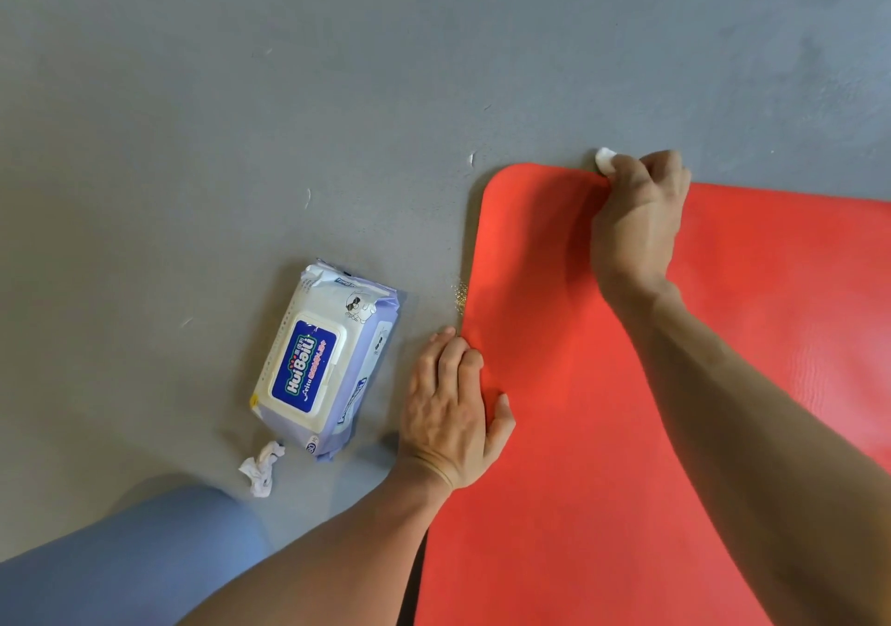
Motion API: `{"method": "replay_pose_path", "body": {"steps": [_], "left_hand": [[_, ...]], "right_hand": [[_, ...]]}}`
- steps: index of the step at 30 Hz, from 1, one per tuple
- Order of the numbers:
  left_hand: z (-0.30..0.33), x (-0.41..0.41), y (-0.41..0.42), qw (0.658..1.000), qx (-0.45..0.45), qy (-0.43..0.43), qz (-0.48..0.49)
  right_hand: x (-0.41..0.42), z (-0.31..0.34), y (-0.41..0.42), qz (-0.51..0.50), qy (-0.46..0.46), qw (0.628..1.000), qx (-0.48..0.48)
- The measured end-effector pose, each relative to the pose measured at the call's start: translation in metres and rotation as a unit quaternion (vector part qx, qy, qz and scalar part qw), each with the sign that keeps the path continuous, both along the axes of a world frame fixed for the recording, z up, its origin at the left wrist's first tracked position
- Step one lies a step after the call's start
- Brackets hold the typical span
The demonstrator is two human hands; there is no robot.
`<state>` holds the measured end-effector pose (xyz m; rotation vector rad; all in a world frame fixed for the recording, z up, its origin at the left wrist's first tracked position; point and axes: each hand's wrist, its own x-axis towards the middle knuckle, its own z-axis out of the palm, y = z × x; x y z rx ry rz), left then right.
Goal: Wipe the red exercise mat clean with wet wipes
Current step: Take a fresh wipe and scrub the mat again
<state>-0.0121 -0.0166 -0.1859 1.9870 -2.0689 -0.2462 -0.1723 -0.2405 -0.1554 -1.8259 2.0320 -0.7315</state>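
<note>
Mat (pixel 602 384) lies on grey floor (pixel 241 95), running off frame right. My right hand (pixel 636 211) grips a balled wipe (pixel 605 161) at the far edge near the rounded corner. Left hand (pixel 451 408) lies flat, fingers relaxed, pinning the near-left edge. Judging by one spent wipe (pixel 263 469) beside the pack (pixel 323 360), I'm partway; the surface rightward likely remains. Open floor beyond both edges.

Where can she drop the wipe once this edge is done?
Bare grey floor lies beyond the wipes pack and above the red mat. It is crowded between pack and mat, where the left hand rests, and near the crumpled used wipe. The right hand holds the wipe.
</note>
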Motion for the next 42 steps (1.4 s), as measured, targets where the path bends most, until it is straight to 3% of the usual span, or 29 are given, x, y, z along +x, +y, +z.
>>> {"method": "replay_pose_path", "body": {"steps": [3, 6, 7, 9, 12, 15, 18, 20, 22, 26, 28, 34, 42], "left_hand": [[-0.001, 0.001, 0.001, 1.0, 0.0, 0.001, -0.001], [-0.001, 0.0, 0.001, 1.0, 0.002, -0.002, -0.002], [-0.001, 0.0, 0.001, 1.0, 0.003, -0.002, -0.003], [0.0, 0.0, 0.0, 1.0, 0.006, -0.004, -0.004], [-0.001, 0.001, 0.001, 1.0, 0.008, -0.006, -0.007], [-0.001, 0.001, 0.0, 1.0, 0.006, -0.008, -0.014], [-0.001, 0.001, 0.0, 1.0, 0.005, -0.007, -0.013], [-0.001, 0.002, -0.001, 1.0, 0.004, -0.005, -0.013], [-0.001, 0.002, -0.002, 1.0, 0.002, -0.003, -0.012], [0.0, 0.002, -0.002, 1.0, 0.0, 0.001, -0.012], [0.0, 0.002, -0.001, 1.0, 0.004, -0.002, -0.009], [0.001, 0.0, -0.003, 1.0, -0.008, -0.026, -0.005], [0.012, -0.021, 0.009, 0.987, -0.013, -0.151, -0.057]], "right_hand": [[0.03, 0.003, 0.031, 0.059, -0.035, 0.997, -0.024], [0.038, 0.0, 0.057, 0.273, -0.009, 0.961, -0.047], [0.026, -0.003, 0.049, 0.292, 0.011, 0.955, -0.057], [-0.002, -0.005, 0.028, 0.237, 0.003, 0.971, -0.028], [-0.034, -0.005, 0.002, 0.075, 0.008, 0.997, -0.035], [-0.026, -0.011, 0.004, 0.029, -0.01, 0.999, -0.032], [-0.01, -0.013, 0.03, 0.144, -0.02, 0.988, -0.045], [-0.018, -0.015, 0.048, 0.288, -0.013, 0.956, -0.059], [-0.037, -0.016, 0.047, 0.351, 0.005, 0.934, -0.072], [-0.055, -0.017, 0.045, 0.154, 0.0, 0.987, -0.044], [-0.049, -0.015, 0.066, 0.099, -0.028, 0.994, -0.029], [-0.058, -0.009, 0.15, 0.174, -0.038, 0.984, -0.014], [-0.079, 0.005, 0.233, 0.2, -0.046, 0.978, 0.03]]}}
